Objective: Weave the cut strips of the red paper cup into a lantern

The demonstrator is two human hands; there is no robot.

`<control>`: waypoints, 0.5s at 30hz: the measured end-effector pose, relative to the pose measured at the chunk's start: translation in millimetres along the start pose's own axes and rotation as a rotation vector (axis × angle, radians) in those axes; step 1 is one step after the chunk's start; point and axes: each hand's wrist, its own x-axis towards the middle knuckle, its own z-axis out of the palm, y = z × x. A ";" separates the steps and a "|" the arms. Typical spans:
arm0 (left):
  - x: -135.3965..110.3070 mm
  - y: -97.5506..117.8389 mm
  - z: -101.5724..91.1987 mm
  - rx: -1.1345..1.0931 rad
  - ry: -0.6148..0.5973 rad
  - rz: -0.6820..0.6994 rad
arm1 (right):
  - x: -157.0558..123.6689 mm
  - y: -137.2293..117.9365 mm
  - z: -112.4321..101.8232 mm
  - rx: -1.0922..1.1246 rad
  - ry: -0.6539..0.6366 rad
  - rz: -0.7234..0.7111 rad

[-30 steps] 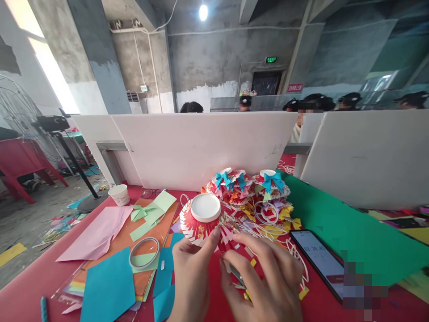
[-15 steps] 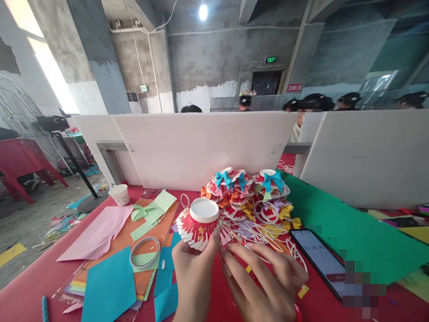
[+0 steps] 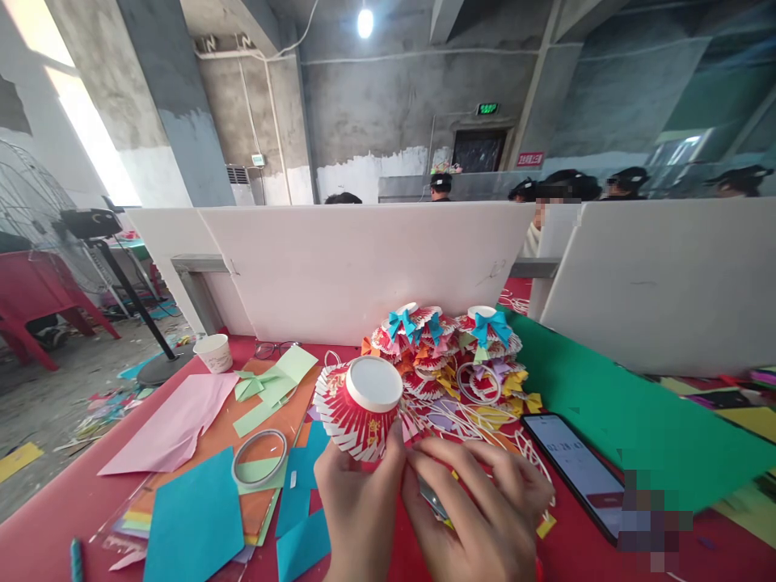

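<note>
My left hand (image 3: 364, 497) grips a paper cup lantern (image 3: 357, 424), its red-and-white side cut into folded strips and its round white base tilted up toward me. The thumb presses on the near edge of the strips. Close beside it, my right hand (image 3: 478, 501) has thumb and fingertips drawn together at the lantern's right edge. A small grey, shiny piece (image 3: 432, 497) shows under the right fingers; its kind is mostly hidden. Behind the hands are stacked finished lanterns (image 3: 430, 347) with paper bows, and white cords (image 3: 478, 424).
Blue paper (image 3: 197, 513), pink paper (image 3: 170, 420), a tape roll (image 3: 260, 459) and green paper strips (image 3: 284, 380) lie on the left. A white paper cup (image 3: 213, 353) stands behind them. A phone (image 3: 573, 473) lies on the right by a green sheet (image 3: 624, 404). White panels (image 3: 364, 267) border the table.
The lantern has turned slightly, with its white base tipping more to the right. My right hand has shifted a little, and the grey shiny piece now shows more clearly under its fingers.
</note>
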 end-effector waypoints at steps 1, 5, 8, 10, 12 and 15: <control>-0.5 -2.0 0.2 0.029 0.016 0.032 | -0.3 0.1 -1.0 0.014 -0.008 0.016; -0.4 -5.5 -1.5 0.062 -0.034 0.156 | -1.1 1.0 -4.3 0.023 -0.006 0.044; -0.2 2.5 -4.3 0.025 -0.114 0.108 | 1.0 1.7 -5.4 0.037 0.021 0.043; -0.4 11.2 -6.2 -0.027 -0.203 0.025 | 3.1 1.1 -6.3 0.088 0.039 0.059; -0.8 18.2 -7.7 -0.105 -0.314 -0.074 | 4.4 -0.7 -7.4 0.177 0.047 0.135; -0.7 20.7 -9.2 -0.236 -0.425 -0.185 | 3.5 -4.2 -8.8 0.368 0.029 0.343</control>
